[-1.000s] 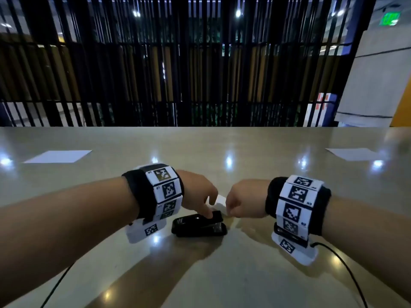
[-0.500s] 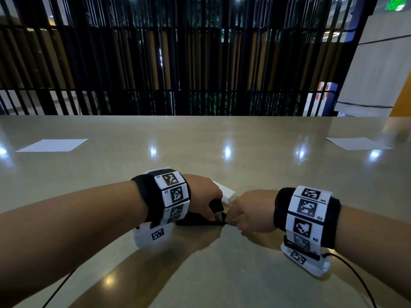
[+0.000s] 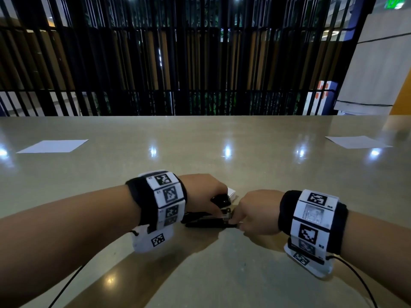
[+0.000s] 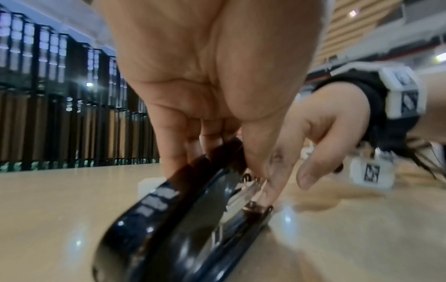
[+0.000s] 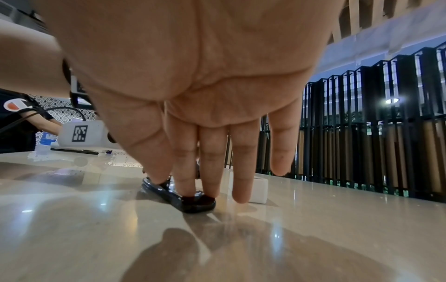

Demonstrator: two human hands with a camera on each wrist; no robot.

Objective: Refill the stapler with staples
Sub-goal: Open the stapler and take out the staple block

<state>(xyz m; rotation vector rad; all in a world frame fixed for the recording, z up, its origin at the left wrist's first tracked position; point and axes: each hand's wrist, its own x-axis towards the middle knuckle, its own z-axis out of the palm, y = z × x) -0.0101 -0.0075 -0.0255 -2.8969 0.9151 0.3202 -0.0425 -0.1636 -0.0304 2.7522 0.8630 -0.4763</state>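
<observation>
The black stapler (image 3: pixel 206 221) lies on the glossy table (image 3: pixel 222 141), near the person and between both wrists, its top cover (image 3: pixel 220 200) swung up and its metal staple channel (image 3: pixel 219 216) exposed. The left hand (image 3: pixel 204 192) grips the raised cover, fingers curled round it. The right hand (image 3: pixel 258 211) reaches in from the right, its straight fingers (image 5: pixel 185 171) resting on the front end of the stapler's base; whether they pinch any staples cannot be told. Just beyond the stapler, touching or nearly so, sits a small white box (image 3: pixel 231 193). Farther out, a white sheet (image 3: pixel 53 146) lies at far left and another paper sheet (image 3: pixel 355 142) at far right. Black vertical railings (image 3: pixel 200 63) stand past the table's far edge.
</observation>
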